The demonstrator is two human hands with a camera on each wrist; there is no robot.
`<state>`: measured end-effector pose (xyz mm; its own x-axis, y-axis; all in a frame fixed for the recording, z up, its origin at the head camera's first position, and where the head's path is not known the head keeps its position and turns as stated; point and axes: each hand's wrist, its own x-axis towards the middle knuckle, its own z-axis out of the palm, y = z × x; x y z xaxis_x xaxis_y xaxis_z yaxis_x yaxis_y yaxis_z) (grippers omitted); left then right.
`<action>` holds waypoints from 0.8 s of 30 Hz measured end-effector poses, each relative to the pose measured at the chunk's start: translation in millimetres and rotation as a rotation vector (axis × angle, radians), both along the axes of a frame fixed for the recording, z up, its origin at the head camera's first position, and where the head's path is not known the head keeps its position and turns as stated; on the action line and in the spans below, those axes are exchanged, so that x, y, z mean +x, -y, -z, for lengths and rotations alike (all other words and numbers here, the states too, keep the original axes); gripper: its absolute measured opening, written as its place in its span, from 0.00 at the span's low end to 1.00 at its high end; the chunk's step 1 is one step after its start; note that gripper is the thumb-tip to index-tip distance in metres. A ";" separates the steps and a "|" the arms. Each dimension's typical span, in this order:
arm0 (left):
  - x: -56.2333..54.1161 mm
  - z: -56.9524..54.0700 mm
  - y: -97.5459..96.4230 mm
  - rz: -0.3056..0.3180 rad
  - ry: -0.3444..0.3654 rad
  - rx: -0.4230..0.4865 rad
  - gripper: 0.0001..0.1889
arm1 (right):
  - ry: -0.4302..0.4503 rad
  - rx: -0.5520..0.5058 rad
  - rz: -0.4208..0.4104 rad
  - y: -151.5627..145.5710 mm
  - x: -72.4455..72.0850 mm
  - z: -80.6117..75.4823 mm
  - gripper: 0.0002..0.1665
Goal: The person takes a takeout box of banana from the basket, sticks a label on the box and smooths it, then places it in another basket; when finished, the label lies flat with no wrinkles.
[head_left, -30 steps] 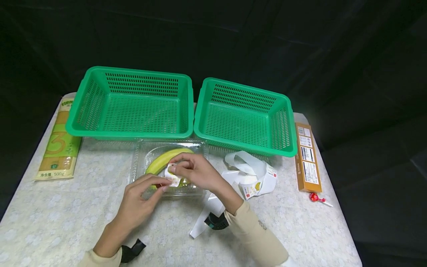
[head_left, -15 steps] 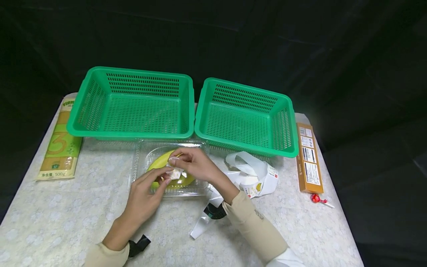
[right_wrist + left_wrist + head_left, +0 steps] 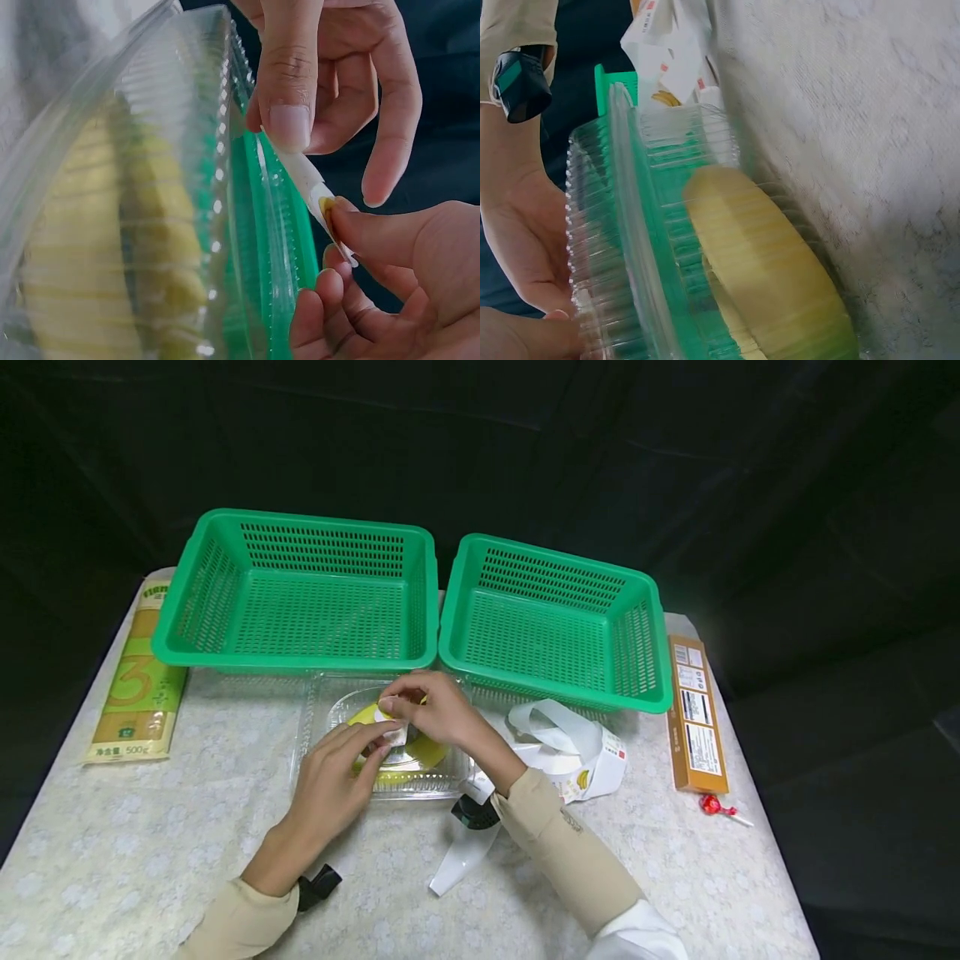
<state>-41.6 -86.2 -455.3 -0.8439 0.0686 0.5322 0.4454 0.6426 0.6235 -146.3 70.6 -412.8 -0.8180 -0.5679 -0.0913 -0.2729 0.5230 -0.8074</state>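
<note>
Between my hands, above a clear plastic clamshell box (image 3: 303,752), is a small white sticker label (image 3: 399,737). Its printed yellow spot shows in the right wrist view, where the label (image 3: 306,182) appears nearly edge-on. My left hand (image 3: 335,777) pinches its lower left part with thumb and fingertips. The upper end is pinched by the thumb and forefinger of my right hand (image 3: 442,708). Yellow bananas (image 3: 769,262) lie inside the box, seen through the plastic. From the head, my fingers cover much of them.
Two green baskets (image 3: 300,666) (image 3: 551,687) stand behind the box. A curled strip of labels (image 3: 558,731) lies right of it. A noodle packet (image 3: 138,685) is at the left edge; an orange carton (image 3: 697,718) and a red lollipop (image 3: 712,805) are at the right.
Both hands have shifted slightly away from the body over the box. The label's printed face, visible a second ago, has turned, and it now looks mostly white from above.
</note>
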 end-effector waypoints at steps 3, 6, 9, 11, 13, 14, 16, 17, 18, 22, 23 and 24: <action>-2.8 0.6 0.7 -0.008 0.002 -0.038 0.19 | -0.009 0.014 0.014 1.4 -2.3 1.8 0.08; -4.9 1.1 1.2 -0.006 0.003 -0.073 0.17 | -0.022 0.045 0.019 2.9 -2.9 3.3 0.08; -7.1 0.8 1.1 0.005 0.015 -0.099 0.16 | -0.038 0.077 0.027 4.1 -2.9 5.0 0.07; -9.0 -0.8 0.6 0.011 0.030 -0.115 0.15 | -0.044 0.088 0.038 4.3 -3.1 6.0 0.07; -11.5 -3.2 -0.1 0.020 0.042 -0.149 0.13 | -0.047 0.093 0.053 4.1 -3.6 7.5 0.07; -13.1 -4.6 -0.4 0.025 0.047 -0.172 0.12 | -0.046 0.094 0.061 4.0 -4.0 8.3 0.08; -15.8 -7.4 -0.9 0.037 0.056 -0.219 0.10 | -0.045 0.096 0.073 3.4 -4.6 10.1 0.08; -16.7 -8.5 -0.9 0.043 0.059 -0.242 0.09 | -0.043 0.098 0.077 3.3 -4.7 10.9 0.08; -17.3 -9.2 -0.8 0.047 0.063 -0.260 0.08 | -0.042 0.100 0.081 3.3 -4.9 12.1 0.08; -16.7 -10.3 -0.3 0.049 0.090 -0.283 0.08 | -0.030 0.095 0.083 4.2 -4.7 15.0 0.08; -16.3 -9.9 -0.1 0.047 0.095 -0.286 0.08 | -0.028 0.092 0.083 4.6 -4.7 15.8 0.09; -16.0 -10.0 -0.1 0.045 0.100 -0.286 0.08 | -0.028 0.089 0.084 4.8 -4.5 16.3 0.09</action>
<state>-57.6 -86.1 -445.3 -0.8837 0.2420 0.4006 0.4229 0.7795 0.4621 -150.9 65.8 -429.1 -0.8654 -0.4878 -0.1146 -0.2471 0.6144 -0.7493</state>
